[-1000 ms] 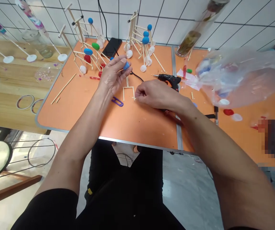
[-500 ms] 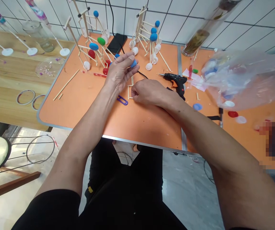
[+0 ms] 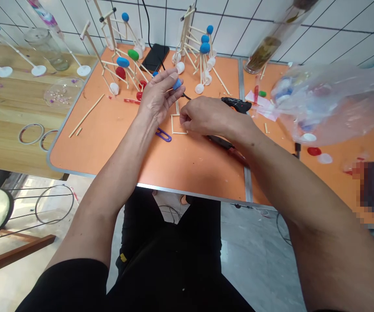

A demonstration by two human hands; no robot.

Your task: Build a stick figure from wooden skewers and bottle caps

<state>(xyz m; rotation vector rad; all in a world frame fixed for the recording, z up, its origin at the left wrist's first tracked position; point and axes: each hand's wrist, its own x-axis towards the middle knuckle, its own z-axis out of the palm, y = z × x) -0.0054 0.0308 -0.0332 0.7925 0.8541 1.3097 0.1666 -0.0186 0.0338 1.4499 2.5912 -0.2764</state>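
Note:
My left hand [image 3: 159,93] pinches a blue bottle cap [image 3: 176,84] between thumb and fingertips, raised a little over the table. Beside and below it lies a small square frame of thin wooden sticks [image 3: 172,125], with one stick running up from its top. My right hand [image 3: 203,115] is closed at the frame's right side, its fingertips pinching there and covering part of that side. A purple clip-shaped piece [image 3: 163,134] rests just left of the frame. Partly behind my right forearm is a black glue gun [image 3: 237,104].
Two stick structures with coloured caps [image 3: 123,63] [image 3: 203,47] stand at the back. Between them lies a black phone [image 3: 155,57]. A plastic bag of caps [image 3: 333,104] is on the right. Loose sticks [image 3: 86,115] lie left. A dark-handled tool [image 3: 221,142] lies under my right forearm.
My right hand has shifted slightly and uncovers more of the square frame. The whole view has moved a little; my left hand still holds the blue cap.

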